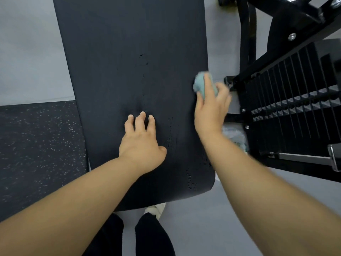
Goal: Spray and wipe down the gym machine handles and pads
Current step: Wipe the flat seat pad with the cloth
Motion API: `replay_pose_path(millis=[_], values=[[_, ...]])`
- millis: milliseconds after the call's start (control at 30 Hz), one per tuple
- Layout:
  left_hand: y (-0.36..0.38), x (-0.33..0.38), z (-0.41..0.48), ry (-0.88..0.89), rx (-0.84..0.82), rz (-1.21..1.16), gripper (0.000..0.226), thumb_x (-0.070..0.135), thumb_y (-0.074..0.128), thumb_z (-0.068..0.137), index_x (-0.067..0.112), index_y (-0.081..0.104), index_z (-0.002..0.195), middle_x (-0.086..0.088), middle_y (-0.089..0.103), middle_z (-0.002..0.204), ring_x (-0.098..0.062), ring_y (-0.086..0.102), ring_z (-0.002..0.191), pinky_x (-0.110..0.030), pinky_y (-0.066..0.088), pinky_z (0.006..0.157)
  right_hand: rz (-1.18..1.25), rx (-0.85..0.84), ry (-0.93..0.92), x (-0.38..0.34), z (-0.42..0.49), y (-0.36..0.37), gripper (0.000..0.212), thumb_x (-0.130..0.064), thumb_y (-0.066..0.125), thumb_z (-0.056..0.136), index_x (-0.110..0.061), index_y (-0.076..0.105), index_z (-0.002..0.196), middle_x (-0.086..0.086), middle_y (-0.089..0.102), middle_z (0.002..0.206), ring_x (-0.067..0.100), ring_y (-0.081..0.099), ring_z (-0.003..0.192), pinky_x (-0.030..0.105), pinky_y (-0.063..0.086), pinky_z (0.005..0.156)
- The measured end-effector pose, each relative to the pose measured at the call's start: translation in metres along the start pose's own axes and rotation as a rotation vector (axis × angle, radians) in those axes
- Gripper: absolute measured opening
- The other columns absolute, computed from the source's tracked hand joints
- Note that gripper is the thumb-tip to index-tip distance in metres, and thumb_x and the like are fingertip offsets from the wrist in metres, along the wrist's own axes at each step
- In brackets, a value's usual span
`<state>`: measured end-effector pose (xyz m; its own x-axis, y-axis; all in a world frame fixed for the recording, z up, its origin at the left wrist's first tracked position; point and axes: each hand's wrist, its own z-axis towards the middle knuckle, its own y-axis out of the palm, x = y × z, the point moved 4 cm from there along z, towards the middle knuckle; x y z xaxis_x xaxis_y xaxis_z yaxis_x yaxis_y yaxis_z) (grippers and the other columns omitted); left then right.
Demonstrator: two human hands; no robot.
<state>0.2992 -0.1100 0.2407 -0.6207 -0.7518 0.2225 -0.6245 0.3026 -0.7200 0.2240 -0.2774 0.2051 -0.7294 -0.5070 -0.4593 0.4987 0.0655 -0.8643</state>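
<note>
Two bare forearms enter from the lower edge, above legs in black trousers (151,237) and a white shoe (156,209) on the grey floor (193,228). The left hand (142,143) rests on the black padded surface (129,61), fingers spread and slightly bent, fingertips pressed into it; it holds nothing. The right hand (210,111) grips a bunched teal cloth (200,85), fingers curled round it, at the right edge of the padded surface (hand and cloth are blurred). Dark specks and streaks mark the padded surface between the hands and near its front right corner. To the right stand the black machine frame (287,19) and the weight stack (295,93). A dark speckled floor mat (36,145) lies on the left.
</note>
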Motion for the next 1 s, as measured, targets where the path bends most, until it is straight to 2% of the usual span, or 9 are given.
replay_pose_path(millis=[200,433,533,633,700,767,833,900,1000], values=[[0.000,-0.006,-0.002,0.024,0.009,-0.033,0.081,0.040,0.046,0.090,0.021,-0.005,0.150,0.002,-0.012,0.156,-0.026,-0.016,0.143,-0.035,0.030,0.108,-0.093,-0.156,-0.062,0.060,-0.154,-0.033,0.076,0.007,0.073,0.070,-0.018,0.041,0.134,0.020,0.050,0.104,0.036,0.050,0.087,0.044,0.048,0.074],[-0.002,-0.014,-0.003,0.053,-0.015,-0.112,0.079,0.040,0.048,0.089,0.025,0.000,0.151,0.009,-0.011,0.156,-0.019,-0.017,0.143,-0.035,0.028,0.108,-0.054,0.000,0.033,-0.005,-0.015,-0.004,0.048,-0.013,0.060,0.086,-0.016,0.052,0.134,0.020,0.050,0.121,0.040,0.046,0.101,0.043,0.038,0.090],[-0.007,-0.022,-0.005,0.102,0.019,-0.250,0.069,0.033,0.049,0.091,0.025,0.013,0.150,0.013,0.001,0.156,-0.012,-0.008,0.143,-0.028,0.027,0.105,-0.049,0.051,0.003,-0.036,0.006,0.010,0.041,-0.028,0.054,0.091,-0.019,0.055,0.131,0.014,0.053,0.118,0.035,0.046,0.099,0.040,0.036,0.086],[-0.015,-0.043,-0.012,0.114,0.202,-0.434,0.054,0.022,0.049,0.093,0.026,0.034,0.144,0.012,0.025,0.150,-0.008,0.013,0.139,-0.017,0.018,0.100,-0.075,0.040,-0.168,-0.042,-0.043,0.019,0.044,-0.031,0.048,0.088,-0.021,0.053,0.131,0.012,0.051,0.116,0.032,0.043,0.096,0.041,0.038,0.079],[-0.016,-0.065,-0.021,0.034,0.345,-0.461,0.050,0.018,0.050,0.092,0.024,0.040,0.141,0.007,0.031,0.146,-0.012,0.018,0.136,-0.016,0.015,0.104,-0.090,-0.063,-0.402,-0.030,-0.096,0.018,0.044,-0.025,0.048,0.087,-0.024,0.047,0.131,0.008,0.043,0.118,0.029,0.039,0.096,0.040,0.040,0.076],[-0.012,-0.092,-0.029,-0.098,0.415,-0.474,0.056,0.018,0.053,0.090,0.021,0.035,0.144,0.000,0.026,0.148,-0.019,0.018,0.136,-0.024,0.016,0.110,-0.128,-0.168,-0.675,-0.015,-0.131,0.010,0.045,-0.021,0.050,0.085,-0.025,0.045,0.129,0.006,0.040,0.115,0.029,0.040,0.094,0.040,0.042,0.073],[-0.003,-0.114,-0.030,-0.223,0.372,-0.545,0.067,0.020,0.054,0.090,0.020,0.021,0.148,-0.003,0.019,0.150,-0.023,0.022,0.135,-0.034,0.025,0.109,-0.150,-0.179,-0.830,-0.006,-0.117,0.004,0.046,-0.020,0.054,0.082,-0.026,0.046,0.127,0.006,0.040,0.112,0.029,0.041,0.092,0.038,0.040,0.071],[0.005,-0.128,-0.028,-0.264,0.289,-0.640,0.075,0.024,0.055,0.091,0.024,0.010,0.150,-0.001,0.020,0.148,-0.023,0.035,0.128,-0.038,0.037,0.100,-0.187,-0.105,-0.786,-0.015,-0.074,0.010,0.047,-0.021,0.055,0.081,-0.026,0.046,0.127,0.007,0.040,0.111,0.030,0.040,0.088,0.037,0.036,0.070],[0.011,-0.139,-0.026,-0.205,0.241,-0.663,0.078,0.027,0.056,0.091,0.033,0.004,0.150,0.006,0.025,0.145,-0.014,0.047,0.108,-0.034,0.042,0.088,-0.201,0.094,-0.437,-0.056,-0.001,0.029,0.044,-0.021,0.055,0.082,-0.019,0.055,0.126,0.015,0.051,0.110,0.037,0.049,0.084,0.040,0.041,0.070]])
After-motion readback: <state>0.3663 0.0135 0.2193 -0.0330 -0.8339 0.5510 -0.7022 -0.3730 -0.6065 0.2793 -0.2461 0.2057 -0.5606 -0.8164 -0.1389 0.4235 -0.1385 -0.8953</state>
